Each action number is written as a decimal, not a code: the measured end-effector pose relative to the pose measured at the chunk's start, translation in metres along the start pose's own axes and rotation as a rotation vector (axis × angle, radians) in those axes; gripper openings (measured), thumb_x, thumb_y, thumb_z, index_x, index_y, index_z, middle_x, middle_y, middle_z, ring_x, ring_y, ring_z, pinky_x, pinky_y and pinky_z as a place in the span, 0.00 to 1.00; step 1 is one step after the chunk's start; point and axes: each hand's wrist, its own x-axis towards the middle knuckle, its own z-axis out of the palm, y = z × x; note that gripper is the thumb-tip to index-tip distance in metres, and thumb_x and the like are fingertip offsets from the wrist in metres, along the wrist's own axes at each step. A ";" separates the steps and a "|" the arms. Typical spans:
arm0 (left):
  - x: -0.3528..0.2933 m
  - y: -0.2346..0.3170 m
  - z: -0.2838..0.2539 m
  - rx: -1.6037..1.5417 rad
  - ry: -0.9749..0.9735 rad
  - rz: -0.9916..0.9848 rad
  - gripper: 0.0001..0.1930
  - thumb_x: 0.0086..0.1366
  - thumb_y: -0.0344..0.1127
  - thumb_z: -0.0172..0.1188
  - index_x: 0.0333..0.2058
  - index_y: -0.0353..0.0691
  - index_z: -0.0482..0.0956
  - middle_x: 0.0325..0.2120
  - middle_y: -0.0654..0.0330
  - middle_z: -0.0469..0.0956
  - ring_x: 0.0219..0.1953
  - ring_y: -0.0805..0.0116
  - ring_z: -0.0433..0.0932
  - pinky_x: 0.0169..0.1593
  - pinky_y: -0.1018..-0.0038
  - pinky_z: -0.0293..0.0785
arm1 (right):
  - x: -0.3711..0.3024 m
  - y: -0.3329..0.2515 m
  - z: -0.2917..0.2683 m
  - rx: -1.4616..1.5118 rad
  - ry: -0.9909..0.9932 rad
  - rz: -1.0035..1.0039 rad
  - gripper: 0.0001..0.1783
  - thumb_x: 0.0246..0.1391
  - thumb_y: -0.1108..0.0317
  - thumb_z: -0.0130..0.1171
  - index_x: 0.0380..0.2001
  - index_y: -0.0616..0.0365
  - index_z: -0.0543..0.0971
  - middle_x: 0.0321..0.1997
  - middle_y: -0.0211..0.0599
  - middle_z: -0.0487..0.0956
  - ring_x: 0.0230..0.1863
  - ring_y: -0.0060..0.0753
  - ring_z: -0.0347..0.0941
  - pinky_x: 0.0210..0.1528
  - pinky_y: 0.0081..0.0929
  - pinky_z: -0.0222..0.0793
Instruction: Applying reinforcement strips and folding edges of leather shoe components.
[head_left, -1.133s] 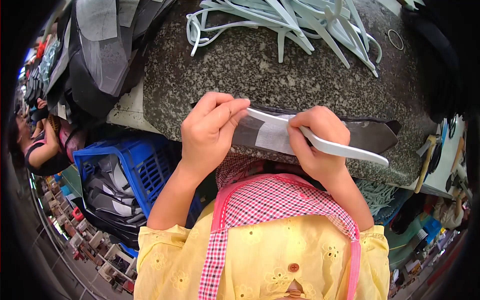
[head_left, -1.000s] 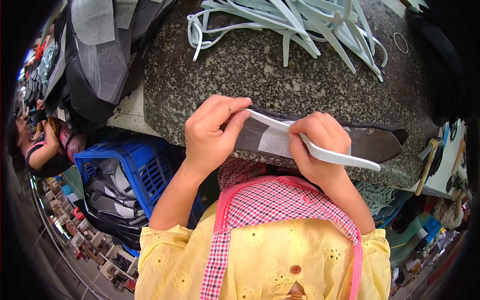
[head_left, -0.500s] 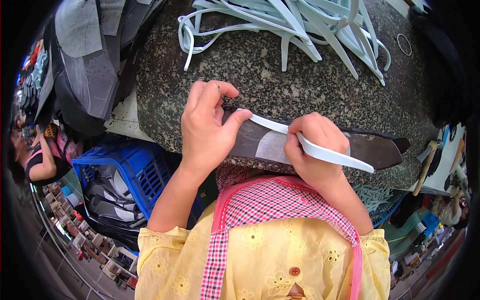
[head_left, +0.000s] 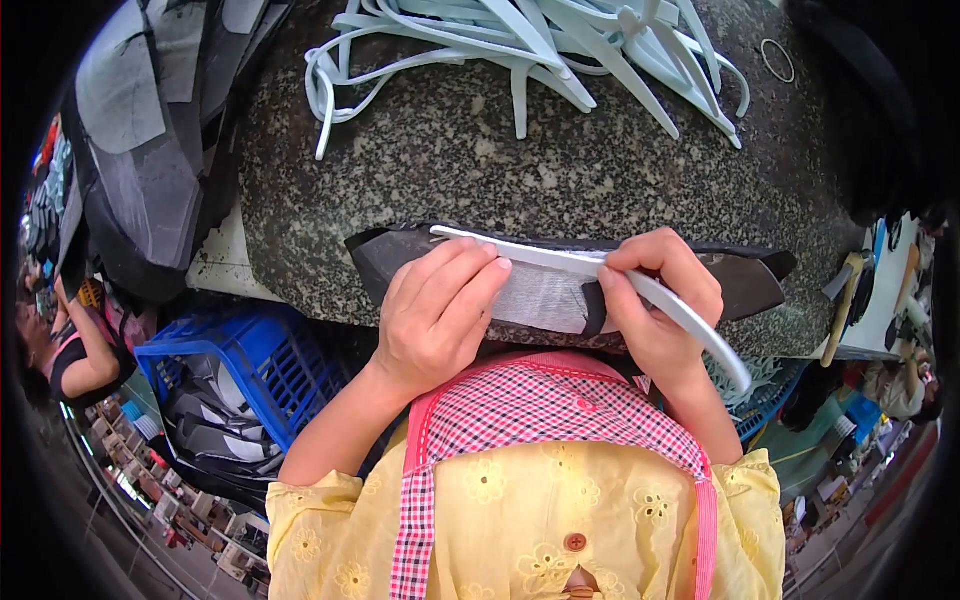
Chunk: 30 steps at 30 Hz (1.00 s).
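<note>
A dark shoe-upper-like piece (head_left: 745, 286) with a light grey fabric patch (head_left: 540, 302) lies along the near edge of the stone slab. A narrow white strip (head_left: 556, 258) runs along its far edge. My left hand (head_left: 435, 312) is closed, its fingertips and thumb pressing the strip near its left end. My right hand (head_left: 668, 300) pinches the strip farther right, between thumb and bent fingers. From there the strip's free end curves over that hand toward me. A small black tab (head_left: 595, 308) shows on the patch beside the right thumb.
A tangle of pale strips (head_left: 560, 50) lies on the slab (head_left: 400, 185) at the back. Dark cut pieces (head_left: 175, 130) are stacked at left. A blue crate (head_left: 285, 365) holds more pieces below. Several tools (head_left: 845, 310) lie at right. Another person (head_left: 85, 350) sits far left.
My left hand has come down and turned, from a raised pinch at the strip's end to fingers laid on strip and piece. My right hand has shifted slightly right, still holding the strip.
</note>
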 end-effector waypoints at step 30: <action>0.023 0.022 0.029 -0.007 -0.076 0.217 0.17 0.52 0.29 0.57 0.43 0.36 0.80 0.39 0.57 0.73 0.42 0.62 0.73 0.43 0.69 0.76 | -0.010 0.020 -0.036 0.296 -0.032 0.336 0.06 0.42 0.79 0.62 0.25 0.61 0.75 0.23 0.32 0.75 0.21 0.20 0.70 0.24 0.19 0.66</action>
